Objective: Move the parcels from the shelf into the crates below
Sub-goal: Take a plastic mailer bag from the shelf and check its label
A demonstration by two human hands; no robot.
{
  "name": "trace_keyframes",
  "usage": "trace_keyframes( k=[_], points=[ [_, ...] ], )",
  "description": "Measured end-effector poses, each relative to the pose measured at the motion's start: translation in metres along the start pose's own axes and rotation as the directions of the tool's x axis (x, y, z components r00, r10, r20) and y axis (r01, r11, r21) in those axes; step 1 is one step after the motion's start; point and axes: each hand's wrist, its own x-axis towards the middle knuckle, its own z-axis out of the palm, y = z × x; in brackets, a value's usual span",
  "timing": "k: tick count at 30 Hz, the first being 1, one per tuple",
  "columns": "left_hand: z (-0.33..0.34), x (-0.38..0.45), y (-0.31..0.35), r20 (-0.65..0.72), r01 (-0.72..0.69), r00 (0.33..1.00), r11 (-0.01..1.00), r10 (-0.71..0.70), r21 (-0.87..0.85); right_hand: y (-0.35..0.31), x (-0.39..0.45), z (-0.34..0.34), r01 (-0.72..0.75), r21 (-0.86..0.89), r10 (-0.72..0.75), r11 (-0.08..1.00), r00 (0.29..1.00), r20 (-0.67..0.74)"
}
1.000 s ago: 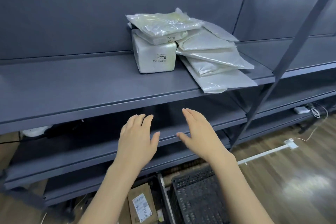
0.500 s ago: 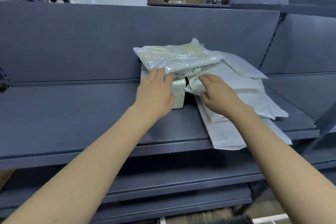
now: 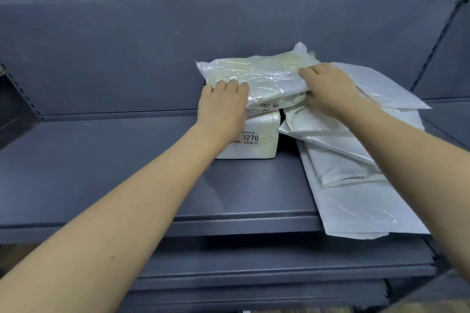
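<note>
Under the left hand point(image 3: 223, 107) the fingertips vanish beneath the front edge of the top parcel point(image 3: 256, 76), a crinkled, glossy clear-plastic bag with pale contents, so the hand grips it there. The right hand point(image 3: 330, 89) curls over the same parcel's right end, thumb hidden underneath. Below the left hand stands a blocky white parcel point(image 3: 259, 137), its label partly covered, reading "3270". Right of the right hand, flat matte mailers point(image 3: 356, 198) fan across the grey metal shelf point(image 3: 101, 173), one overhanging its front edge
</note>
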Motion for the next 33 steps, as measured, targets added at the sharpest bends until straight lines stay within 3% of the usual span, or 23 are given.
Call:
trace_keyframes(
  k=[6, 12, 15, 18, 21, 26, 29, 33],
  points=[
    [-0.004, -0.014, 0.004, -0.085, 0.044, 0.995, 0.995, -0.052, -0.093, -0.009, -0.024, -0.01, -0.087, 0.191, 0.118, 0.978, 0.981, -0.156],
    [-0.03, -0.079, 0.006, -0.347, 0.06, 0.919, 0.937, -0.186, -0.345, -0.036, -0.092, -0.049, -0.028, 0.297, 0.175, 0.954, 0.859, -0.481],
    [-0.044, -0.134, 0.003, -0.367, 0.055, 0.892, 0.868, -0.265, -0.493, -0.058, -0.155, -0.061, -0.042, 0.329, 0.198, 0.943, 0.867, -0.458],
    [-0.047, -0.191, -0.003, -0.329, 0.038, 0.902, 0.81, -0.28, -0.585, -0.08, -0.223, -0.064, -0.073, 0.358, 0.198, 0.931, 0.924, -0.327],
    [-0.041, -0.239, -0.003, -0.258, 0.028, 0.935, 0.776, -0.243, -0.63, -0.109, -0.281, -0.062, -0.166, 0.395, 0.273, 0.904, 0.934, -0.232],
    [-0.034, -0.294, -0.007, -0.052, 0.032, 0.995, 0.767, -0.085, -0.641, -0.151, -0.344, -0.064, -0.261, 0.366, 0.348, 0.893, 0.917, -0.194],
    [-0.034, -0.314, -0.009, 0.102, 0.015, 0.993, 0.806, 0.057, -0.592, -0.169, -0.366, -0.074, -0.287, 0.346, 0.371, 0.893, 0.905, -0.207],
    [-0.034, -0.333, 0.005, 0.106, -0.096, 0.976, 0.81, 0.192, -0.579, -0.197, -0.395, -0.084, -0.281, 0.307, 0.347, 0.909, 0.919, -0.186]
  ],
)
